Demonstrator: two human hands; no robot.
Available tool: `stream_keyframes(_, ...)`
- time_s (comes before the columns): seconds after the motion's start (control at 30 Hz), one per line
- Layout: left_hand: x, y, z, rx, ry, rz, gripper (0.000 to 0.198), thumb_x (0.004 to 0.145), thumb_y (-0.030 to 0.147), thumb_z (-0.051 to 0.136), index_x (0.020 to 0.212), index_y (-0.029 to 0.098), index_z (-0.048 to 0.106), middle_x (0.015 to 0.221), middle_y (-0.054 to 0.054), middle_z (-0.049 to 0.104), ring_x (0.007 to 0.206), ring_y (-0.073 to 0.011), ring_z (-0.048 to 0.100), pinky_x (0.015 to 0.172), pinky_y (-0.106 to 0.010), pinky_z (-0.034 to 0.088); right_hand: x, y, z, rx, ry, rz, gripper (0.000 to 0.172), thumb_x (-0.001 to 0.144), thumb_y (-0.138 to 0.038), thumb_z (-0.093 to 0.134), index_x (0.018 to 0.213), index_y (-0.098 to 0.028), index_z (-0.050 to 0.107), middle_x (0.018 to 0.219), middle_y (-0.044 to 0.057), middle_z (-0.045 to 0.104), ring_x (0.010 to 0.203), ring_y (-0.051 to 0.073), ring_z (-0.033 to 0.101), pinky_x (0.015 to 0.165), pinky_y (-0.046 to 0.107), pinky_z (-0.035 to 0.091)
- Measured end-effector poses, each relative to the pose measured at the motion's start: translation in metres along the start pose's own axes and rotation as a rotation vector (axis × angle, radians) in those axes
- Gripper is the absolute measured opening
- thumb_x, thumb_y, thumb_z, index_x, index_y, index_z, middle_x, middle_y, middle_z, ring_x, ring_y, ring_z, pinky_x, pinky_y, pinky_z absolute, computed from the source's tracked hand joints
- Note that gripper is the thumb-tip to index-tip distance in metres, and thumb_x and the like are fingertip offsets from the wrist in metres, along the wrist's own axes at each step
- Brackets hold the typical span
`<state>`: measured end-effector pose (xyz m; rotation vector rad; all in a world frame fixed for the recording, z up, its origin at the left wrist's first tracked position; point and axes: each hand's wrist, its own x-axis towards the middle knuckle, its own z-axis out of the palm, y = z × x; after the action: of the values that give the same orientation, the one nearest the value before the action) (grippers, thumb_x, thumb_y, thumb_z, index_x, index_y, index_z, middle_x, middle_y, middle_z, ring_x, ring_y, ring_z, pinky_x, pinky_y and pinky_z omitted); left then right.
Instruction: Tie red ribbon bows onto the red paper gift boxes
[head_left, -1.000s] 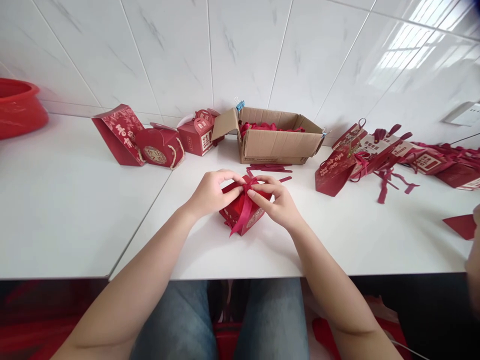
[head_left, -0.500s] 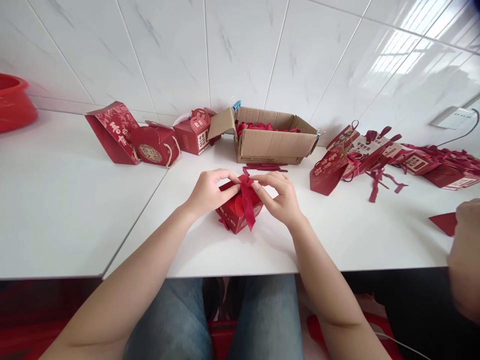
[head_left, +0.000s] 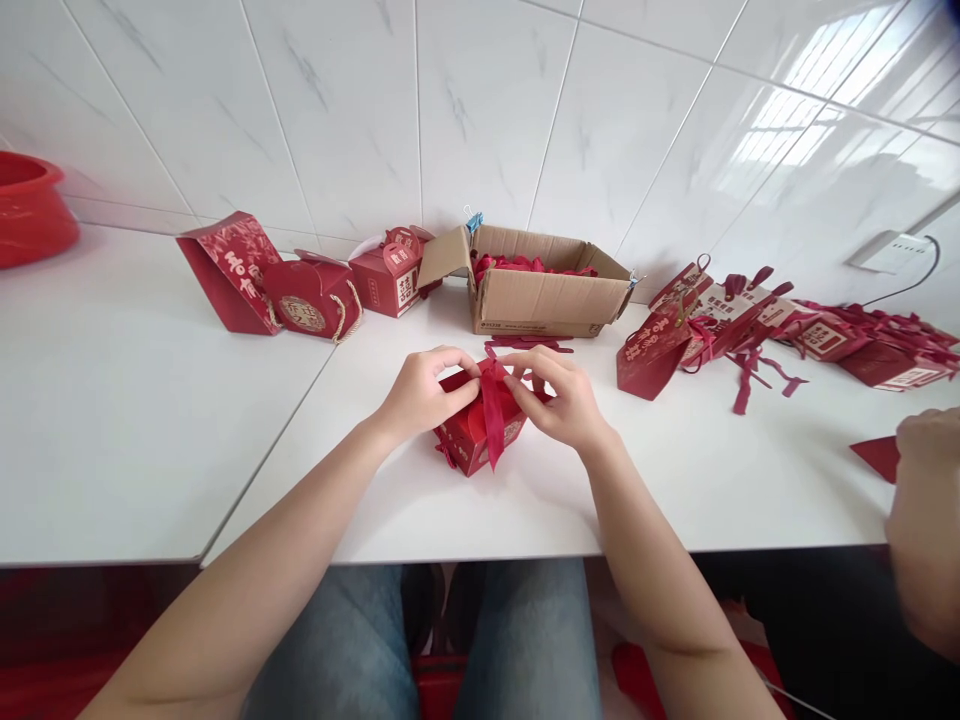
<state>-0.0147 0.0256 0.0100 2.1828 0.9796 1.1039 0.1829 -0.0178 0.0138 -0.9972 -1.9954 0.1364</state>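
Red gift box (head_left: 469, 445) is sitting on the white table (head_left: 390, 525), directly in front of the person, between the two hands. Left hand (head_left: 420, 390) is pinching the red ribbon (head_left: 493, 425) at the box top, thumb and fingertips nearly closed; right hand (head_left: 566, 395) is doing likewise opposite — probably balancing the knot, one tail hanging down the front. Cardboard carton (head_left: 555, 303) is standing behind — likely within easy reach, red ribbon-like pieces inside.
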Motion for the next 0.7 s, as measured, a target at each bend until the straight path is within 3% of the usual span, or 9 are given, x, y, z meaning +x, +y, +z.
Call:
stream_keyframes(0.1, 0.0, 0.0, -0.001, 0.007, -0.011, 0.016, 0.008, 0.075, 0.024, 0.057, 0.076, 0.019, 0.063, 0.083, -0.002, 0.07, 0.08, -0.0179, 0.065, 0.077, -0.03, 0.049, 0.002, -0.003, -0.018, -0.104, -0.14, 0.184, 0.027, 0.091, -0.033, 0.048, 0.077, -0.02, 0.066, 0.062, 0.001, 0.059, 0.051, 0.011, 0.049, 0.05, 0.026, 0.041)
stream_keyframes(0.17, 0.0, 0.001, -0.003, 0.013, -0.032, 0.058, 0.006, 0.075, 0.022, 0.056, 0.076, 0.019, 0.062, 0.083, -0.002, 0.07, 0.079, -0.0176, 0.064, 0.077, -0.029, 0.049, 0.004, 0.0, -0.028, -0.174, -0.158, 0.262, 0.033, 0.09, -0.036, 0.051, 0.065, -0.019, 0.065, 0.056, 0.001, 0.058, 0.05, 0.012, 0.05, 0.05, 0.027, 0.041)
stream_keyframes(0.2, 0.001, 0.001, -0.003, 0.019, -0.045, 0.085, 0.006, 0.075, 0.021, 0.056, 0.075, 0.019, 0.062, 0.083, -0.002, 0.07, 0.08, -0.0175, 0.064, 0.077, -0.029, 0.049, 0.005, 0.002, -0.031, -0.183, -0.126, 0.257, 0.03, 0.088, -0.036, 0.053, 0.067, -0.019, 0.067, 0.062, 0.002, 0.062, 0.055, 0.014, 0.055, 0.053, 0.029, 0.045)
stream_keyframes(0.27, 0.001, 0.002, -0.004, 0.052, -0.066, 0.131, 0.006, 0.076, 0.021, 0.056, 0.076, 0.02, 0.062, 0.084, -0.002, 0.069, 0.081, -0.0177, 0.064, 0.081, -0.031, 0.048, 0.008, 0.009, -0.031, -0.121, -0.036, 0.187, 0.019, 0.086, -0.033, 0.056, 0.089, -0.021, 0.07, 0.092, 0.007, 0.07, 0.078, 0.019, 0.064, 0.065, 0.032, 0.052)
stream_keyframes(0.33, 0.001, 0.003, -0.004, 0.104, -0.076, 0.145, 0.006, 0.076, 0.022, 0.055, 0.077, 0.02, 0.061, 0.085, -0.001, 0.07, 0.083, -0.0183, 0.063, 0.088, -0.034, 0.045, 0.01, 0.014, -0.025, 0.003, -0.027, 0.096, 0.03, 0.085, -0.03, 0.056, 0.114, -0.024, 0.063, 0.123, 0.008, 0.062, 0.106, 0.023, 0.061, 0.074, 0.034, 0.055)
stream_keyframes(0.4, 0.001, 0.003, -0.004, 0.147, -0.082, 0.138, 0.006, 0.077, 0.022, 0.054, 0.077, 0.021, 0.061, 0.086, -0.001, 0.07, 0.085, -0.0187, 0.063, 0.092, -0.037, 0.041, 0.011, 0.017, -0.015, 0.107, -0.097, 0.026, 0.039, 0.086, -0.028, 0.055, 0.124, -0.026, 0.056, 0.133, 0.007, 0.057, 0.117, 0.024, 0.057, 0.077, 0.034, 0.055)
stream_keyframes(0.53, 0.0, 0.003, -0.002, 0.16, -0.033, 0.12, 0.007, 0.076, 0.021, 0.054, 0.077, 0.021, 0.061, 0.084, 0.001, 0.07, 0.081, -0.0176, 0.063, 0.093, -0.037, 0.041, 0.007, 0.015, 0.006, 0.125, -0.117, -0.071, 0.028, 0.089, -0.022, 0.052, 0.115, -0.025, 0.062, 0.107, 0.005, 0.069, 0.098, 0.018, 0.064, 0.083, 0.036, 0.054)
stream_keyframes(0.7, -0.001, 0.004, 0.002, 0.1, 0.082, 0.112, 0.005, 0.073, 0.019, 0.057, 0.07, 0.02, 0.061, 0.079, -0.001, 0.07, 0.077, -0.0178, 0.065, 0.083, -0.034, 0.048, 0.002, 0.012, 0.014, 0.051, -0.026, -0.071, 0.023, 0.092, -0.022, 0.049, 0.103, -0.024, 0.068, 0.089, 0.006, 0.066, 0.083, 0.018, 0.061, 0.074, 0.035, 0.054)
